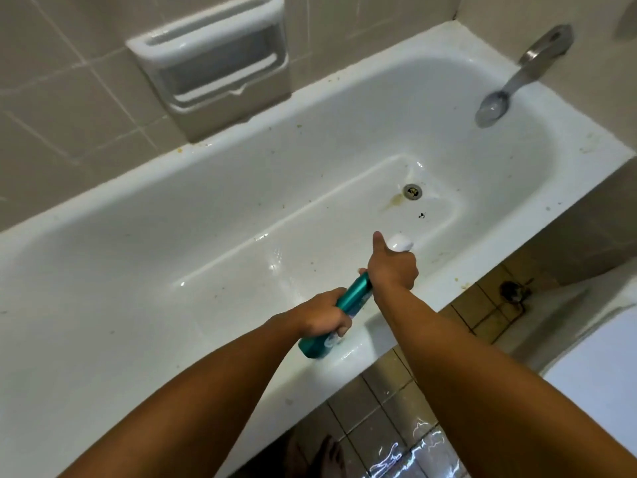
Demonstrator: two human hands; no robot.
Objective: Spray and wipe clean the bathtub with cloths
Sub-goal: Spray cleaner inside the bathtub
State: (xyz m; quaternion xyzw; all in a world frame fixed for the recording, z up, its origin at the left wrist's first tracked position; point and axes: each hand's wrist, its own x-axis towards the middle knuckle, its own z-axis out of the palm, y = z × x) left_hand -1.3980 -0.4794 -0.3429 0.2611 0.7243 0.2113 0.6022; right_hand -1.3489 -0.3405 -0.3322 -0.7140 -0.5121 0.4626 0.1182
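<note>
A white bathtub [103,257] fills most of the view, with brown specks on its rim and floor and a rusty stain beside the drain [412,191]. I hold a teal spray bottle [355,295] over the tub's near rim, tilted with its white nozzle head [400,242] pointing into the tub. My left hand [322,315] grips the lower body of the bottle. Around the bottle's neck and trigger my right hand [391,267] is curled, thumb sticking up. No cloth is in view.
A metal spout [517,81] juts over the tub's far right end. A white recessed soap holder [213,56] sits in the tiled wall behind. Tiled floor [379,426] with a floor drain [512,291] lies to the right; my bare foot [324,457] stands below.
</note>
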